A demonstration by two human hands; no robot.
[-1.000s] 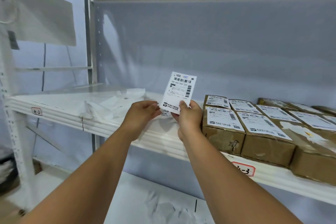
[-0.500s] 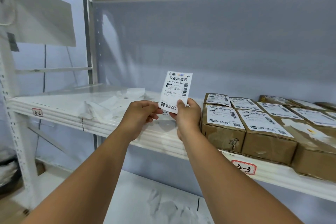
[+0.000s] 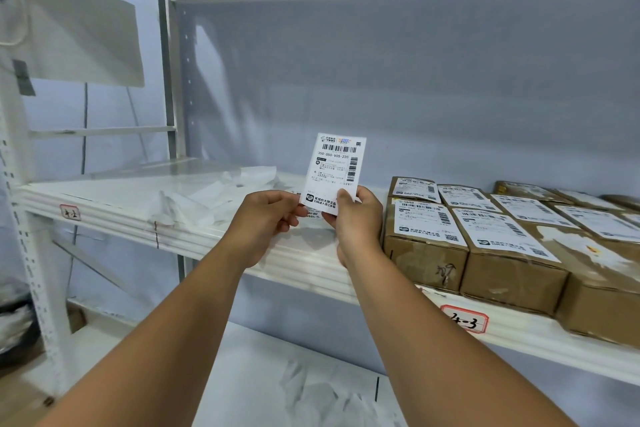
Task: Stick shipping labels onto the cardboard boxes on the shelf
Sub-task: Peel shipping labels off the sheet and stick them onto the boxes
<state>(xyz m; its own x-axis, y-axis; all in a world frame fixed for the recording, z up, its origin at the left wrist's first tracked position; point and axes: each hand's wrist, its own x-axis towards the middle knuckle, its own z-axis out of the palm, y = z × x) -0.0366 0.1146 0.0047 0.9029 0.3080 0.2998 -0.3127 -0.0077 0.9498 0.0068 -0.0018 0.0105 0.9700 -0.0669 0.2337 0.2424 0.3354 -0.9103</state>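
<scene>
White rectangular paper shipping label [image 3: 333,170] stood upright just left of the brown cardboard boxes [image 3: 426,236], its lower edge pinched by left hand [image 3: 266,218] and right hand [image 3: 356,218]; likely step: peeling its backing, next needing an unlabelled box

White label [image 3: 334,172], printed in black: thin-striped barcodes across the top and down the right edge, rows of small text, a round black logo with bold characters at the foot; small blue and orange logos along the top. Brown cardboard boxes [image 3: 424,260], scuffed paler in places, with a black scribble [image 3: 445,272] on one front. White stickers [image 3: 420,220] on their tops, with black barcodes and text. White torn patches [image 3: 581,243] on one box top, with a small orange-yellow fleck among them. White shelf [image 3: 304,263]. White tags [image 3: 465,320] on its edge, red-bordered, handwritten in black. Crumpled white paper [image 3: 221,191]. Pale blue-grey back panel [image 3: 381,80].
</scene>
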